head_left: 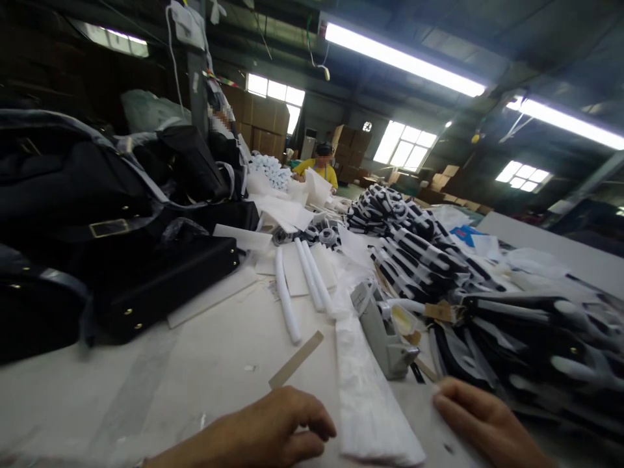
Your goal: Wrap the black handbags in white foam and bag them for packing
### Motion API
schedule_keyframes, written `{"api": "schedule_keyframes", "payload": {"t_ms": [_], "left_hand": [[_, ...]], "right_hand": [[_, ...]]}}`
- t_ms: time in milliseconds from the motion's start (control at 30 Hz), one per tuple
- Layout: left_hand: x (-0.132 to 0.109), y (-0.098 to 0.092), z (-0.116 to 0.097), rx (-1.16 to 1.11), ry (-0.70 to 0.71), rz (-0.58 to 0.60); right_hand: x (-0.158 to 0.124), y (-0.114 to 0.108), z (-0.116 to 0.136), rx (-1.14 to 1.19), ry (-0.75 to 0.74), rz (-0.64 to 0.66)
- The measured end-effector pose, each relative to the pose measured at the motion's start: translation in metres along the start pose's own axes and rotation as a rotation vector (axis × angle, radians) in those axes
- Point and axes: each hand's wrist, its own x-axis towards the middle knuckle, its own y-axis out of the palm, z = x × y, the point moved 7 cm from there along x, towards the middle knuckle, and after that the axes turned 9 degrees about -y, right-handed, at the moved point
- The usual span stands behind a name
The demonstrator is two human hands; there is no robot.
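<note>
My left hand rests on the white table at the bottom centre, knuckles up. Its fingers are loosely curled with a gap to the thumb, and nothing is in them. It lies just left of a long white wrapped strip. My right hand lies at the bottom right with its fingers stretched flat, pointing left. Its fingertips touch the table surface beside the strip. A grey tape dispenser stands just beyond both hands. A tan strip of tape lies ahead of my left hand.
Black bags are heaped along the left. Black-and-white striped straps and dark wrapped handles pile up on the right. White foam tubes and paper sheets lie mid-table. A person in a yellow top works at the far end.
</note>
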Motion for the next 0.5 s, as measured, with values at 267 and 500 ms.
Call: {"api": "schedule_keyframes", "payload": {"t_ms": [267, 500], "left_hand": [[-0.012, -0.054, 0.051, 0.107, -0.036, -0.229], [0.004, -0.067, 0.082, 0.101, 0.025, -0.215]], "right_hand": [[0.182, 0.051, 0.131, -0.691, -0.360, -0.356], [0.212, 0.105, 0.093, -1.034, -0.486, -0.285]]}}
